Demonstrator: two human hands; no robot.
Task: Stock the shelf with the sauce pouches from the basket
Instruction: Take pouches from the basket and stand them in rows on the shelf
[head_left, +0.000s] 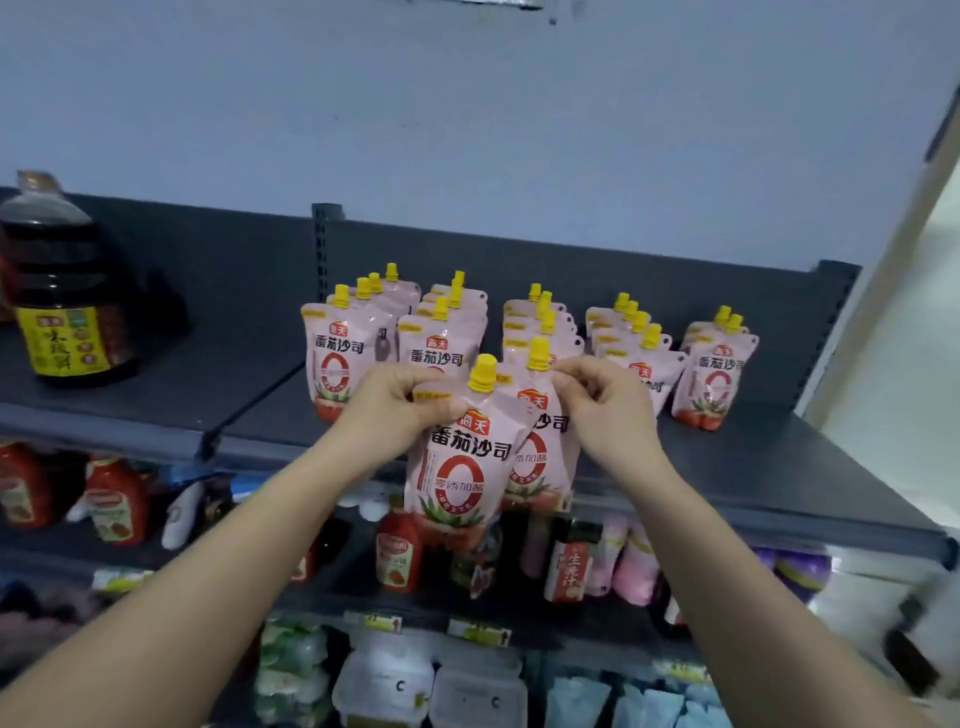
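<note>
My left hand (402, 408) pinches the top left corner of a pink sauce pouch (457, 467) with a yellow cap. It hangs in front of the dark grey shelf's (753, 467) front edge. My right hand (602, 402) pinches the top right corner of a second pink pouch (540, 447), just behind and right of the first. Several rows of the same pouches (639, 358) stand upright on the shelf behind my hands. The basket is out of view.
A large dark oil bottle (62, 291) with a yellow label stands on the shelf at the far left. Below, a lower shelf holds red ketchup bottles (397, 551) and other pouches. Plastic boxes (431, 686) sit on the shelf lower down. A wall runs along the right.
</note>
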